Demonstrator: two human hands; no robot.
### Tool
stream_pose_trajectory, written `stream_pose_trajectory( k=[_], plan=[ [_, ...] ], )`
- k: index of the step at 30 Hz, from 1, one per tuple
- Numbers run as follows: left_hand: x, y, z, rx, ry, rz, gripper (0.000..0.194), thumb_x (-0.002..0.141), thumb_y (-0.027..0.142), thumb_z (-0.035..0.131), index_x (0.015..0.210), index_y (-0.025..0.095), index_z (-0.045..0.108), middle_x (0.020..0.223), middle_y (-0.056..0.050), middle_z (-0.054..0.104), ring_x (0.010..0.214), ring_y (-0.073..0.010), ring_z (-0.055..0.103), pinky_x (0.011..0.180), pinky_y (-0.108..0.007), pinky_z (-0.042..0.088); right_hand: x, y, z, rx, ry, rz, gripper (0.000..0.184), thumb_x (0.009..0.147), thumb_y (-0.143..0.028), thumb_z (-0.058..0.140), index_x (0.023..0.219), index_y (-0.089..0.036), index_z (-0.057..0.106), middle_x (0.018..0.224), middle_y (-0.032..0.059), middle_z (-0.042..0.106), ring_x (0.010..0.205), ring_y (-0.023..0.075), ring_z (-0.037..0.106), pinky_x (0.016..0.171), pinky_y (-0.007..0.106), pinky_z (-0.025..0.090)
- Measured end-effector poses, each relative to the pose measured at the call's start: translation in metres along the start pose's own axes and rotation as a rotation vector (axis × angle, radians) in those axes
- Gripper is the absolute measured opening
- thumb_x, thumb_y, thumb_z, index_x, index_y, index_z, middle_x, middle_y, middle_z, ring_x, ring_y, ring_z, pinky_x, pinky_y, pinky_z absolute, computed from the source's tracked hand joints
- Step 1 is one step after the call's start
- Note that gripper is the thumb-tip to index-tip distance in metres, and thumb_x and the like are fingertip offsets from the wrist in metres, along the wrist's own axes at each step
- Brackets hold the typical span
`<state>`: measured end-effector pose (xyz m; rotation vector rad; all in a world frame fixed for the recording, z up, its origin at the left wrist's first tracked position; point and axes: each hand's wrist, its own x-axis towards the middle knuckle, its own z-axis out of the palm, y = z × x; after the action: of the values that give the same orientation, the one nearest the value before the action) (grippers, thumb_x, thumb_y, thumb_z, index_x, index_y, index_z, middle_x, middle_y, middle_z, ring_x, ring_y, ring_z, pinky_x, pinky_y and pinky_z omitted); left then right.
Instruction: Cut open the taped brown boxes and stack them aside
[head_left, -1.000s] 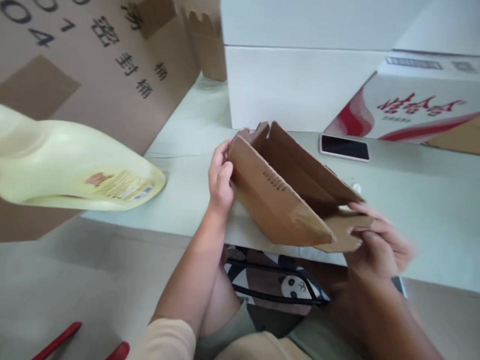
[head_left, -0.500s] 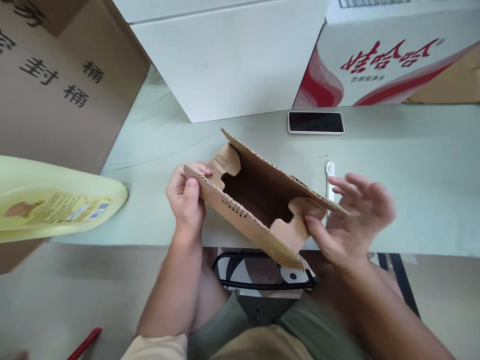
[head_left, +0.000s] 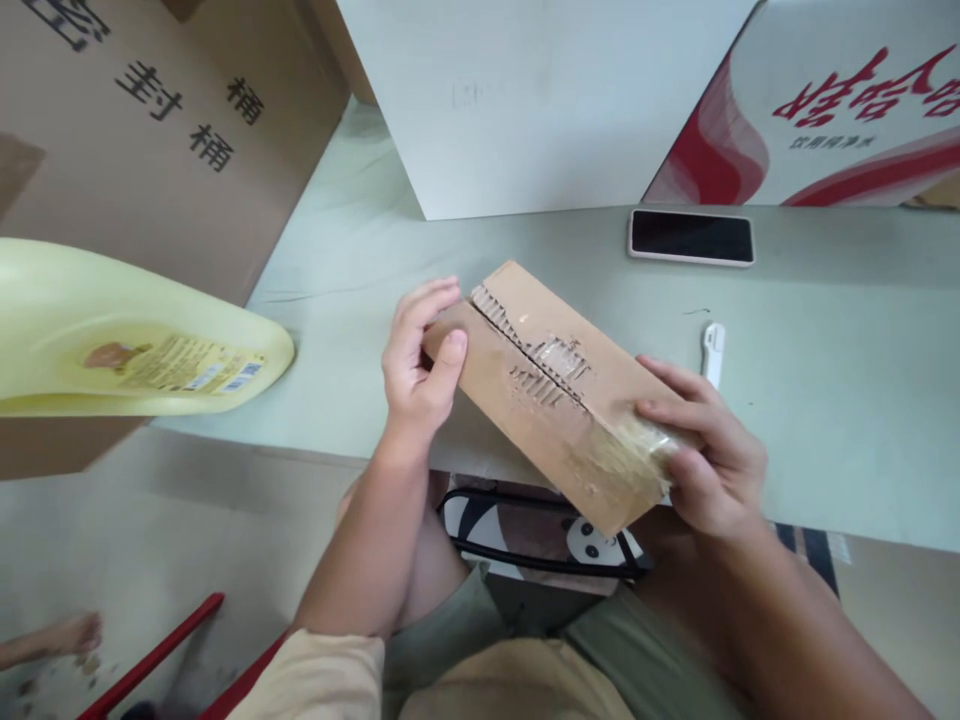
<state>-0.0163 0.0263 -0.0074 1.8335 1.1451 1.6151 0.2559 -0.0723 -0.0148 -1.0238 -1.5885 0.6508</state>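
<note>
Between my hands I hold a small brown cardboard box (head_left: 540,380), tilted over the table's front edge. Its two top flaps lie closed and meet at a seam, with torn, ridged patches along it and clear tape at the right end. My left hand (head_left: 424,360) grips the left end, thumb on top. My right hand (head_left: 709,445) is wrapped round the right end, fingers and thumb on the taped part. A white utility knife (head_left: 713,355) lies on the table just beyond my right hand. The inside of the box is hidden.
On the green-covered table (head_left: 360,240), a phone (head_left: 690,237) lies before a white box (head_left: 540,120) and a red-and-white carton (head_left: 810,130). A yellow bottle (head_left: 172,340) and a large brown carton (head_left: 187,200) stand left. Another person's hand (head_left: 75,633) shows at lower left.
The box's flaps have closed over its opening. My right hand, fingers spread before, now grips the right end. The view has shifted, and another person's hand shows more clearly at lower left.
</note>
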Motion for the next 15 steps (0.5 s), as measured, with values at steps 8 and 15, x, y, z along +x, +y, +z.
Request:
stream_pose_trajectory(
  k=[8,15],
  plan=[
    [0.003,0.009,-0.002,-0.066,-0.105,-0.137,0.04,0.087,0.064,0.071,0.098,0.029,0.085,0.12,-0.008,0.075,0.12,-0.0316,0.069,0.115,-0.055,0.052,0.002,-0.002,0.001,-0.046,-0.014,-0.005,0.027,0.099,-0.04,0.059,0.121,-0.038,0.075,0.145,0.0061,0.066,0.13,0.035,0.067,0.101,0.058,0.059],
    [0.002,0.001,-0.004,-0.064,-0.084,-0.12,0.042,0.088,0.066,0.069,0.094,0.028,0.085,0.113,-0.008,0.076,0.108,-0.0287,0.071,0.107,-0.053,0.057,-0.003,0.012,0.003,0.182,0.067,0.092,0.05,0.099,-0.063,0.049,0.143,-0.041,0.061,0.139,0.006,0.07,0.127,0.0316,0.069,0.104,0.055,0.06]
  ],
)
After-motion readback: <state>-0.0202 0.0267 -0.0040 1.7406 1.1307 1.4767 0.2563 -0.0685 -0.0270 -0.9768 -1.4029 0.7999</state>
